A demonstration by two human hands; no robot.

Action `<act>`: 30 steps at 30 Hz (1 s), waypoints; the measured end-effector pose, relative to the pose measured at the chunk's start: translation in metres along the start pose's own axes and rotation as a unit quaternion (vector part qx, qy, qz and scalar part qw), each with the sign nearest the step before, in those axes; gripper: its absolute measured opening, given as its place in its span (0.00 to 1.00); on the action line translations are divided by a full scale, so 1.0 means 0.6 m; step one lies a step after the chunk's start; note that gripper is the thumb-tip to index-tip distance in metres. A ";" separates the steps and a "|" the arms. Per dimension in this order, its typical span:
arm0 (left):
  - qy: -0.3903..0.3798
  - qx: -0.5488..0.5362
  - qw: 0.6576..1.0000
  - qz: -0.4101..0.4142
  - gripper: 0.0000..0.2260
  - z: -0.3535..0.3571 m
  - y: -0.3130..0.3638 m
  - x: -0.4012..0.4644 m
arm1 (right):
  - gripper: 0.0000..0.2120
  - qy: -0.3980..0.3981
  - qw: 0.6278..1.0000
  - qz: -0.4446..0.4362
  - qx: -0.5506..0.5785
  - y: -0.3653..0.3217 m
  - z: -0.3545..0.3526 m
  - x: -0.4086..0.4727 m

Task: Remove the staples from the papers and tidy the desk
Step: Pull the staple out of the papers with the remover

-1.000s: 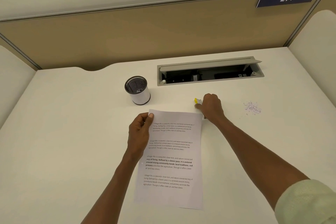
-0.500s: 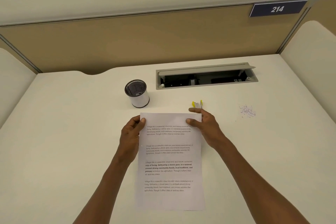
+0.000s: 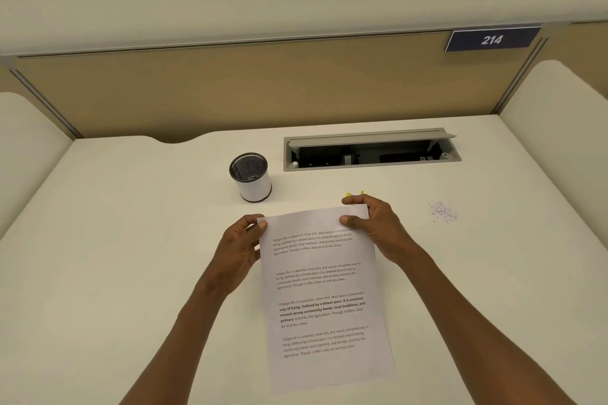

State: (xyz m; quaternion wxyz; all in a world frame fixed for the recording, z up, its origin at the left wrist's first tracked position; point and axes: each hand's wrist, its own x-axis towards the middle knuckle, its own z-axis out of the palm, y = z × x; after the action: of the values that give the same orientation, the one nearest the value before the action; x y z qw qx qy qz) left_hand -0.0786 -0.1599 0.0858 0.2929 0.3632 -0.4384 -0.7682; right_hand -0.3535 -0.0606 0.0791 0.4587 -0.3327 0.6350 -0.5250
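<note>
The printed papers (image 3: 324,299) lie lengthwise on the white desk (image 3: 131,256) in front of me, their top edge lifted slightly. My left hand (image 3: 241,248) pinches the top left corner between thumb and fingers. My right hand (image 3: 373,223) pinches the top right corner the same way. Just beyond my right fingers a yellow staple remover (image 3: 353,194) lies on the desk, mostly hidden by the hand. A small heap of pulled staples (image 3: 442,211) sits to the right of it.
A black mesh pen cup (image 3: 250,177) with a white band stands behind the papers to the left. An open cable tray (image 3: 371,149) is set into the desk at the back. Partition walls close in the back and both sides.
My right hand left the yellow staple remover on the desk and came back to take the papers' top right corner. The papers straightened and their top edge rose a little.
</note>
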 end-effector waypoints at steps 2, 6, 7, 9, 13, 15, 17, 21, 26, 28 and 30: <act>-0.012 0.000 1.000 -0.008 0.31 0.000 0.001 -0.001 | 0.17 0.002 1.000 -0.003 -0.006 -0.003 0.001 0.000; -0.029 -0.006 0.999 -0.013 0.31 -0.002 0.000 -0.002 | 0.16 0.001 1.000 -0.006 -0.009 -0.011 0.005 -0.005; -0.031 -0.008 0.999 -0.011 0.31 -0.002 0.001 -0.002 | 0.16 0.000 1.000 -0.006 -0.010 -0.012 0.005 -0.006; -0.037 -0.006 0.999 -0.010 0.31 -0.004 0.002 -0.001 | 0.15 -0.002 1.000 -0.005 -0.011 -0.013 0.005 -0.006; -0.054 0.004 0.998 -0.019 0.32 -0.004 0.003 -0.004 | 0.14 0.000 1.000 -0.006 -0.019 -0.013 0.003 -0.004; -0.060 0.014 0.998 -0.023 0.32 -0.004 0.004 -0.005 | 0.14 0.004 1.000 -0.003 -0.022 -0.012 0.002 -0.002; -0.063 0.024 0.998 -0.020 0.29 -0.002 0.007 -0.005 | 0.14 0.010 1.000 -0.003 -0.018 -0.011 0.002 0.000; -0.036 0.079 0.996 0.005 0.05 0.005 0.007 -0.005 | 0.13 0.011 1.000 -0.011 -0.024 -0.011 0.002 0.004; -0.006 0.101 0.995 0.009 0.05 0.010 0.005 -0.003 | 0.12 0.014 1.000 -0.009 -0.025 -0.013 0.003 0.004; -0.005 0.098 0.995 0.004 0.04 0.009 0.004 -0.002 | 0.13 0.018 0.999 -0.008 -0.027 -0.013 0.003 0.006; -0.017 0.096 0.995 0.002 0.04 0.010 0.004 -0.001 | 0.13 0.019 0.999 -0.005 -0.032 -0.013 0.002 0.005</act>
State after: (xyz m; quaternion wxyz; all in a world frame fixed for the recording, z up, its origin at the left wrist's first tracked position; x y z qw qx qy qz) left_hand -0.0826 -0.1579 0.0903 0.2510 0.3758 -0.5160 -0.7277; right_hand -0.3540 -0.0656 0.0857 0.4328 -0.3404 0.6585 -0.5131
